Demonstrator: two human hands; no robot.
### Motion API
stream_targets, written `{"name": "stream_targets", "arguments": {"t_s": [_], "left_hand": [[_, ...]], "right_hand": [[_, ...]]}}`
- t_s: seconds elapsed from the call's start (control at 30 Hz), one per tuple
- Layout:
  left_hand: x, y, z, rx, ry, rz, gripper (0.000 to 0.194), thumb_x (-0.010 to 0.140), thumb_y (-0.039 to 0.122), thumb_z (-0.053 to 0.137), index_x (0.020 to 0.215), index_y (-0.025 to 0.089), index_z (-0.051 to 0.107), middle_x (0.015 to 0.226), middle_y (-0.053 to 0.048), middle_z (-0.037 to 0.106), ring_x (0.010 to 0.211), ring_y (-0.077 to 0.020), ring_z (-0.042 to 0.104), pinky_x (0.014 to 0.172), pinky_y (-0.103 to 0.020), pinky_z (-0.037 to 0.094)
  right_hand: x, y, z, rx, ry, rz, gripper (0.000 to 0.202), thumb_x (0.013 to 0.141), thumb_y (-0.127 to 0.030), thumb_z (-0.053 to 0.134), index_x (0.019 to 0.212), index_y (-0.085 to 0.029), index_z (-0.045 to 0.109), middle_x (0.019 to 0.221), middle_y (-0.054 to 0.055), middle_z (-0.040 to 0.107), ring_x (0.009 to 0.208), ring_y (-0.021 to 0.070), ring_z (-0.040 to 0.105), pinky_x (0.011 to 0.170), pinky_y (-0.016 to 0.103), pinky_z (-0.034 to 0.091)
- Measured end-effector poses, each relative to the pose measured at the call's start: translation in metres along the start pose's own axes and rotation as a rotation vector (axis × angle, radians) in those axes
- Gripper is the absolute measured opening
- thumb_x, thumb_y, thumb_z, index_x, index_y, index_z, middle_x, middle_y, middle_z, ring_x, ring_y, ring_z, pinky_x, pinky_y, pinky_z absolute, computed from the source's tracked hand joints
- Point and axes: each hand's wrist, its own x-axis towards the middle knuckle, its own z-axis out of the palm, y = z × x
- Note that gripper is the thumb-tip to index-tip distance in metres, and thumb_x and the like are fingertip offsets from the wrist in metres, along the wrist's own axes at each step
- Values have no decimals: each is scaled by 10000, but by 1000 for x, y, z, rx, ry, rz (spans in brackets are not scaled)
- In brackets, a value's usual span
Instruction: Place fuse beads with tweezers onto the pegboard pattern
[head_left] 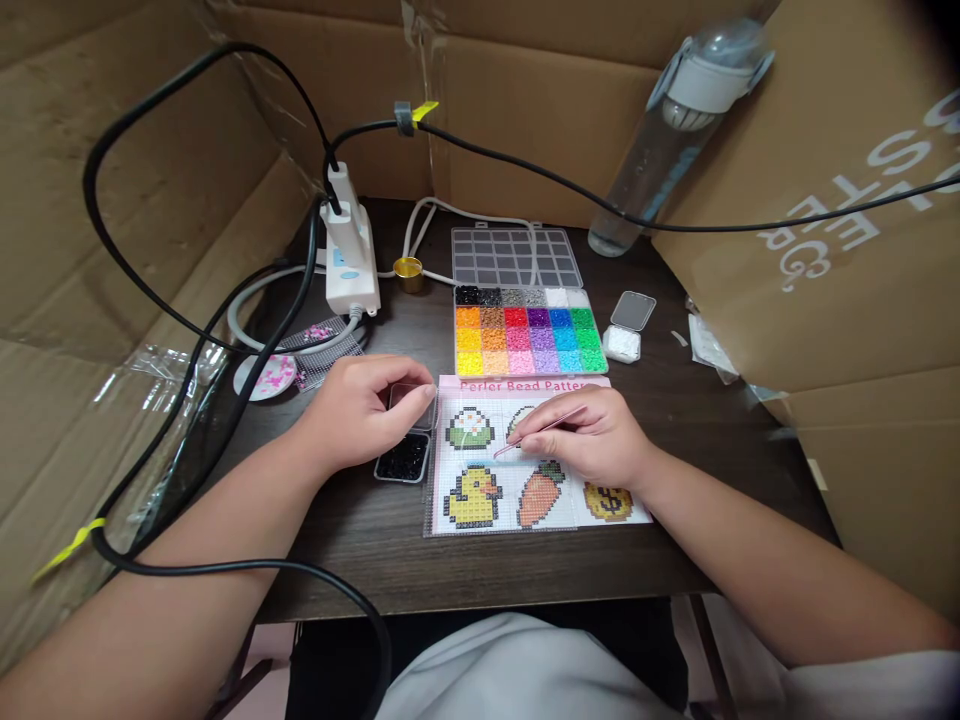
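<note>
A bead pattern sheet (510,510), printed with a duck, a carrot, a coin and other figures, lies in front of me with a clear pegboard (430,520) on it. My right hand (592,430) is over the sheet's upper right part, closed around thin pinkish tweezers (512,448). The tweezer tips point left, low over the sheet; any bead in them is too small to make out. My left hand (375,405) has its thumb and fingers curled at the raised clear lid (421,417) of a small box of black beads (403,458). Its fingertips are partly hidden.
Behind the sheet stands an opened bead case (531,372) with many colours. To its right is a small box of white beads (622,345). A water bottle (652,150), a power strip (352,265) and a gold cup (409,274) stand behind. A black cable (247,568) crosses my left forearm. Cardboard walls surround the table.
</note>
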Motion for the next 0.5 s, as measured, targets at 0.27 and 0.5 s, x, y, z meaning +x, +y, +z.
{"name": "stream_targets", "arguments": {"t_s": [0.27, 0.5], "left_hand": [[1, 2, 0, 4, -7, -6, 253, 821, 358, 535, 781, 184, 715, 654, 3, 677, 555, -111, 529, 576, -233, 426], [1, 0, 0, -11, -6, -1, 250, 827, 346, 534, 788, 180, 717, 688, -4, 695, 576, -117, 542, 587, -240, 427]], "right_hand": [[0, 1, 0, 12, -30, 6, 47, 754, -265, 784, 780, -235, 810, 760, 41, 792, 704, 183, 750, 657, 279, 625], [0, 1, 0, -6, -21, 1, 59, 745, -280, 790, 771, -230, 808, 757, 44, 791, 698, 184, 748, 642, 281, 623]]}}
